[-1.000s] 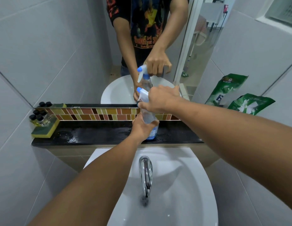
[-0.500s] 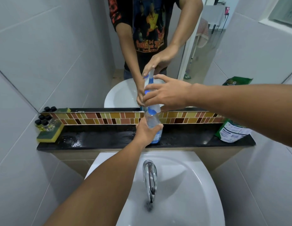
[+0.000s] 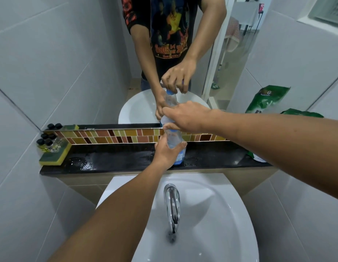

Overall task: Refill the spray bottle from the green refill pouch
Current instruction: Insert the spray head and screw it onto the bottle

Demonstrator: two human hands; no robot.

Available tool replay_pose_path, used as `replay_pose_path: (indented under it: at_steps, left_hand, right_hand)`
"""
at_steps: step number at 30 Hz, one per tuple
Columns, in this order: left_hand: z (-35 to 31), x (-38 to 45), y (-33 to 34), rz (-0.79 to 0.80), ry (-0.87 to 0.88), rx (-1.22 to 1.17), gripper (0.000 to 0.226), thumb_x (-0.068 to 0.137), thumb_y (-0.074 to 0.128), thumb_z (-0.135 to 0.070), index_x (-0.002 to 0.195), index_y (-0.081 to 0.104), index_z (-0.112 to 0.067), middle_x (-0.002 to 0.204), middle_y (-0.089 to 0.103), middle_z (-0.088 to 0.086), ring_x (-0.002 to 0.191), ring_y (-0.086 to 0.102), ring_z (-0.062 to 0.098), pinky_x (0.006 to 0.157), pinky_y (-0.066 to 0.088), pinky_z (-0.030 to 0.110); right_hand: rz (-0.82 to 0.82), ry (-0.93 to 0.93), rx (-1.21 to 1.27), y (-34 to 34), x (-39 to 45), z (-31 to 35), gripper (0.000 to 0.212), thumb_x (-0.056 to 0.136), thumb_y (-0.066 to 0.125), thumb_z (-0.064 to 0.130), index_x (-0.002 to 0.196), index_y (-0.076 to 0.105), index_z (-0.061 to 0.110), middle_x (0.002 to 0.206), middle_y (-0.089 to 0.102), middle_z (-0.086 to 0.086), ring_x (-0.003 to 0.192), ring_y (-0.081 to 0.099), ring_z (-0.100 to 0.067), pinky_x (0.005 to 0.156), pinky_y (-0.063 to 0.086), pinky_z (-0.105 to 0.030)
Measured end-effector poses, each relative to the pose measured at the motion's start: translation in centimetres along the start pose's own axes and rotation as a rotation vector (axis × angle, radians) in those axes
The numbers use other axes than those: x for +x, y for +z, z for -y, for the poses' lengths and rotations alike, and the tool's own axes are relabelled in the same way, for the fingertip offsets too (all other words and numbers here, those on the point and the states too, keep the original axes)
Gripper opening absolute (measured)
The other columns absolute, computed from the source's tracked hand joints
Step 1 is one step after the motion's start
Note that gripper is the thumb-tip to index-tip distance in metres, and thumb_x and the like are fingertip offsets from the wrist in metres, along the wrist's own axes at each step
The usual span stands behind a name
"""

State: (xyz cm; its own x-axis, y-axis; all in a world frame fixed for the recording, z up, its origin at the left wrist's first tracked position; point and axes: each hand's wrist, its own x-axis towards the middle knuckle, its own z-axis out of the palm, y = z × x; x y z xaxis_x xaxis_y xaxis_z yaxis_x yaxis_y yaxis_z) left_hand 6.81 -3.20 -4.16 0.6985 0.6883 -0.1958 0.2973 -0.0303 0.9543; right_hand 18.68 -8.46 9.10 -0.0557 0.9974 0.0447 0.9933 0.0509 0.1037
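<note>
Hands gripped the spray bottle, which stood upright on the wet black desk behind the sink: left hand around its body, right hand closed over its top. Green refill pouch sat right, mostly hidden by the forearm.

A single head-worn wide-angle view looks forward and steeply down from close above the white ceramic basin, facing the black wet ledge and the wall mirror behind it.
</note>
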Motion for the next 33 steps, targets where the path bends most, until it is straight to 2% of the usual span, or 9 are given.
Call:
replay_pose_path:
  at_steps: [3,8,16,24,27,30,32,33]
  left_hand:
    - [0.0,-0.1,0.1,-0.004,0.013,0.003,0.063,0.085,0.082,-0.042,0.137,0.052,-0.026,0.133,0.061,0.007,0.131,0.051,0.033,0.11,0.045,0.057]
    - [-0.1,-0.2,0.2,-0.028,0.012,0.005,0.064,0.085,0.082,-0.041,0.139,0.051,-0.028,0.133,0.06,0.006,0.133,0.049,0.033,0.11,0.045,0.057]
    - [0.2,-0.2,0.3,-0.036,0.008,0.016,0.074,0.085,0.081,-0.046,0.147,0.046,-0.026,0.139,0.057,0.005,0.136,0.047,0.031,0.111,0.044,0.056]
    - [0.4,-0.3,0.6,-0.053,0.018,0.038,0.082,0.081,0.08,-0.056,0.15,0.043,-0.029,0.139,0.054,0.004,0.137,0.044,0.031,0.111,0.043,0.058]
    - [0.6,-0.4,0.7,-0.068,0.025,0.037,0.08,0.08,0.08,-0.057,0.147,0.044,-0.032,0.137,0.053,0.003,0.136,0.044,0.031,0.11,0.044,0.059]
    - [0.5,-0.3,0.8,-0.07,0.021,0.044,0.083,0.08,0.079,-0.058,0.15,0.041,-0.032,0.139,0.053,0.003,0.138,0.044,0.031,0.11,0.044,0.06]
    - [0.5,-0.3,0.8,-0.066,0.028,0.056,0.084,0.081,0.079,-0.057,0.151,0.04,-0.032,0.143,0.053,0.004,0.139,0.043,0.032,0.112,0.043,0.059]
    - [0.5,-0.3,0.8,-0.069,0.035,0.054,0.083,0.082,0.08,-0.054,0.151,0.041,-0.031,0.143,0.054,0.004,0.139,0.044,0.032,0.112,0.042,0.058]
  right_hand:
    - [-0.057,0.082,-0.029,0.5,-0.1,0.6,0.037,0.102,0.048,0.056,0.11,0.044,0.02,0.087,0.051,0.0,0.064,0.05,-0.017,0.048,0.025,-0.026]
    - [-0.109,0.196,-0.045,1.1,-0.1,1.7,0.038,0.102,0.049,0.054,0.11,0.046,0.017,0.084,0.052,-0.002,0.067,0.053,-0.024,0.055,0.037,-0.035]
    - [-0.142,0.303,-0.054,1.6,0.2,2.6,0.037,0.102,0.051,0.052,0.113,0.047,0.016,0.087,0.054,-0.005,0.07,0.052,-0.027,0.057,0.039,-0.037]
    - [-0.172,0.338,-0.053,1.8,0.3,2.9,0.034,0.102,0.051,0.05,0.112,0.047,0.017,0.083,0.051,-0.004,0.064,0.051,-0.024,0.052,0.035,-0.034]
    - [-0.152,0.355,-0.049,1.5,0.3,3.1,0.034,0.103,0.05,0.049,0.113,0.047,0.018,0.082,0.051,-0.004,0.058,0.046,-0.019,0.047,0.029,-0.03]
    - [-0.109,0.361,-0.029,1.0,0.0,3.3,0.037,0.104,0.047,0.051,0.117,0.048,0.017,0.085,0.052,-0.003,0.059,0.045,-0.016,0.049,0.029,-0.031]
    - [-0.033,0.332,0.041,-0.1,-0.3,3.1,0.046,0.104,0.039,0.059,0.123,0.047,0.018,0.092,0.053,-0.001,0.065,0.048,-0.015,0.056,0.034,-0.032]
    - [0.025,0.327,0.1,-0.8,-0.3,2.9,0.055,0.102,0.032,0.065,0.129,0.047,0.019,0.1,0.053,-0.001,0.075,0.052,-0.018,0.064,0.039,-0.036]
